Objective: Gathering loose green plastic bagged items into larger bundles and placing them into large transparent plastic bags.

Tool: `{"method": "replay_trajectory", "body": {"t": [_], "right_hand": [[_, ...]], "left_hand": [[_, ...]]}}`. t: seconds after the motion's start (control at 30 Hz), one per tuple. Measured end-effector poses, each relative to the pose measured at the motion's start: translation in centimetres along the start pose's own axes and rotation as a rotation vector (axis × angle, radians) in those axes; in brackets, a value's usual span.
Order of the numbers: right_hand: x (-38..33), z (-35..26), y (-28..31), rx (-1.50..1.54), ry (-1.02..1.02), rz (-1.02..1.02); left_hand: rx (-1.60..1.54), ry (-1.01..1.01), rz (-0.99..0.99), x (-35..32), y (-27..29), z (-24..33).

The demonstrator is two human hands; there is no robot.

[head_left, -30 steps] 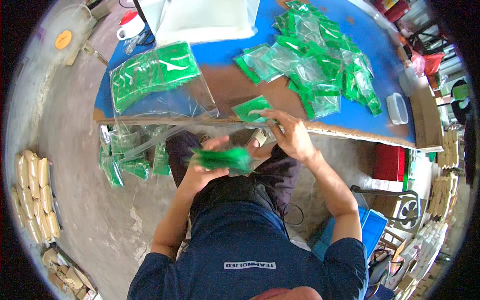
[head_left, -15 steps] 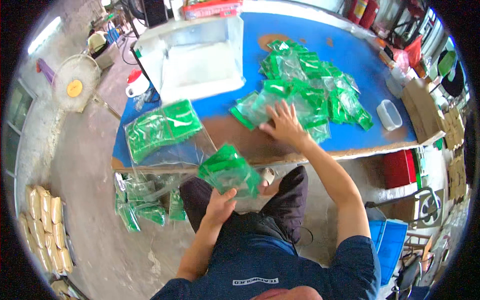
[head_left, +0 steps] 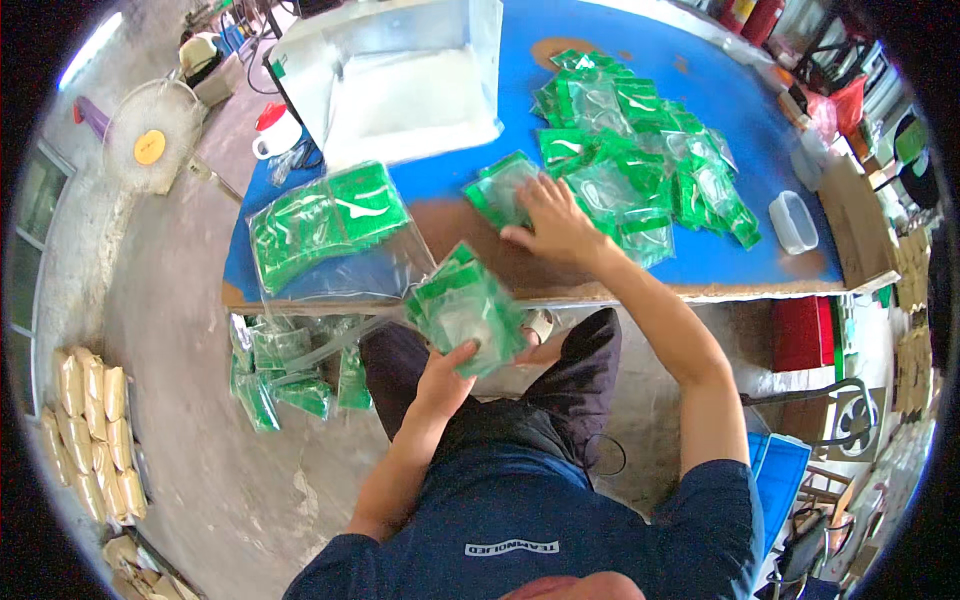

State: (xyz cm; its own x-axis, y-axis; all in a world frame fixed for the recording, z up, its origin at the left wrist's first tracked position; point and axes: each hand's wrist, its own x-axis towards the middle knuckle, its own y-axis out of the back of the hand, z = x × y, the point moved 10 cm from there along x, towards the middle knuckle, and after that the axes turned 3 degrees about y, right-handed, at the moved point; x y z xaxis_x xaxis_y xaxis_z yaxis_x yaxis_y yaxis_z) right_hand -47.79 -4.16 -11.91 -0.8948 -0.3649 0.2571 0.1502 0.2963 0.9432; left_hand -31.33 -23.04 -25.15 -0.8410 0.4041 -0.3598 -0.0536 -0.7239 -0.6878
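My left hand (head_left: 445, 380) grips a stack of green-and-clear plastic packets (head_left: 465, 310) by its lower edge, thumb on top, just off the table's front edge. Out over the blue table (head_left: 730, 90), my right hand (head_left: 555, 220) lies flat with fingers spread on a single green packet (head_left: 497, 190) at the near left side of a loose heap of packets (head_left: 620, 170). To the left, a large clear bag (head_left: 325, 225) filled with rows of the same packets rests on the table, its loose end toward me.
A white open bin (head_left: 400, 100) stands behind the filled bag. At the right are a small clear plastic tub (head_left: 793, 222) and a cardboard box (head_left: 860, 225). More bagged packets (head_left: 290, 375) sit below the table's left front. A fan (head_left: 150, 145) stands at far left.
The right hand has slid slightly left and nearer, with a packet under it now set apart from the heap. The left hand's stack has risen and turned more upright. The view has shifted slightly.
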Motion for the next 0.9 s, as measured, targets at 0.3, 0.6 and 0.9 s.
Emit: {"method": "replay_trajectory", "body": {"t": [0.3, 0.6, 0.9], "right_hand": [[-7.9, -10.5, 1.7, 0.015, 0.304, 0.04], [-9.1, -7.6, 1.3, 0.228, 0.021, 0.155], [-9.4, -9.3, 0.9, 0.27, 0.173, 0.034]], "left_hand": [[-0.363, 0.025, 0.048, -0.8, -0.8, 0.0], [-0.45, 0.013, 0.118, -1.6, 0.0, 0.2], [-0.227, -0.009, 0.024, -1.3, -0.7, 0.0]]}}
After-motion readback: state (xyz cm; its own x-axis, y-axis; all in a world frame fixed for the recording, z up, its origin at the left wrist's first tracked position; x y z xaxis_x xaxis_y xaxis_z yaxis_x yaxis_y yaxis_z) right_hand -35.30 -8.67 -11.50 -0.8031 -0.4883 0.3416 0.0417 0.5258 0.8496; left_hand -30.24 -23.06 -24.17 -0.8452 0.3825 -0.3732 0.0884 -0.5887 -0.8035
